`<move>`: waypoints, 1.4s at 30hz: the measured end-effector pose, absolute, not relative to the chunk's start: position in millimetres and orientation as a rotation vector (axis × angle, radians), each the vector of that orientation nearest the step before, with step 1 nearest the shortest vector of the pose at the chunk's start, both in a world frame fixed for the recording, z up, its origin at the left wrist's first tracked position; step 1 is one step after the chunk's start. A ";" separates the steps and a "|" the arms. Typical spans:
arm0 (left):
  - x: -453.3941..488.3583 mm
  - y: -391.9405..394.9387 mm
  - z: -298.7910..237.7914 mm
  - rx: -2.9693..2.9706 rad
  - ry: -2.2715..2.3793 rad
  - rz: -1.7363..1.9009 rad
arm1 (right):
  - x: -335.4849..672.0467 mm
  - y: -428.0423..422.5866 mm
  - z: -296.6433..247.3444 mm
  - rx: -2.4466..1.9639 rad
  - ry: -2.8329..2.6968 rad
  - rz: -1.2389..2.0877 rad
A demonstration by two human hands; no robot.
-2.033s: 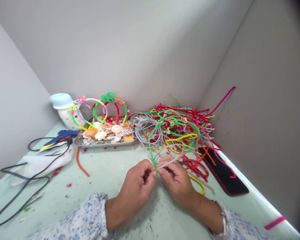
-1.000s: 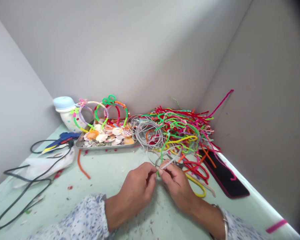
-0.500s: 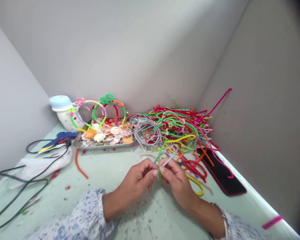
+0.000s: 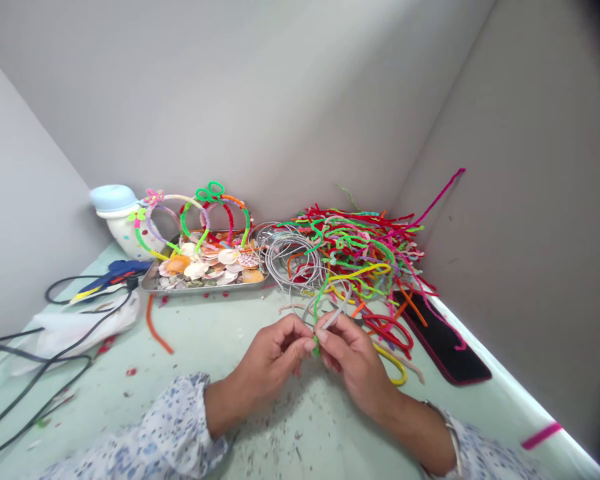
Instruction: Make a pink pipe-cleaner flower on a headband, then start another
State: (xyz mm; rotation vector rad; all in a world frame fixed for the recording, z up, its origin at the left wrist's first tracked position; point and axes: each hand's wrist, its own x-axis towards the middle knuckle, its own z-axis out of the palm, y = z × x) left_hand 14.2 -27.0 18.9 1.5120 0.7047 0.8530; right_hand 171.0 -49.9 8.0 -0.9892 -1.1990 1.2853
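My left hand and my right hand meet at the middle of the table, fingertips pinched close together. Between them is a green pipe cleaner, whose free end stands up above the fingers while a short bunched bit shows below. A grey band curves up in a loop from my right thumb and finger, beside the green strand. Both hands are closed; the exact spot where green and grey meet is mostly covered by the fingertips.
Behind the hands lie coiled grey wire and a heap of coloured pipe cleaners. A metal tray of shells, decorated hoops and a white bottle stand at the back left. A glue gun and a phone flank the hands.
The grey band's loop above my right hand looks more curved now, and the green strand leans slightly right. My hands stay pinched together; the whole view has shifted a little.
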 end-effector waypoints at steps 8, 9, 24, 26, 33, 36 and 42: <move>15.4 -28.2 17.0 1.467 0.762 0.889 | 170.6 -52.5 6.8 -1.005 -1.168 1.278; 15.2 -27.9 16.0 1.460 0.761 0.897 | 170.7 -52.8 5.9 -1.007 -1.161 1.290; 9.8 -32.0 19.7 1.860 0.805 1.038 | 169.8 -57.7 9.6 -0.908 -1.136 1.397; 9.6 -33.3 19.9 1.878 0.795 1.037 | 169.7 -58.1 9.8 -0.897 -1.131 1.402; 9.2 -34.1 23.4 1.838 0.729 0.992 | 171.0 -55.5 9.5 -0.891 -1.144 1.383; 8.6 -34.2 24.2 1.838 0.695 0.979 | 171.2 -55.2 10.3 -0.907 -1.152 1.358; 8.0 -33.5 20.4 1.849 0.749 0.995 | 170.2 -58.0 11.6 -0.930 -1.175 1.363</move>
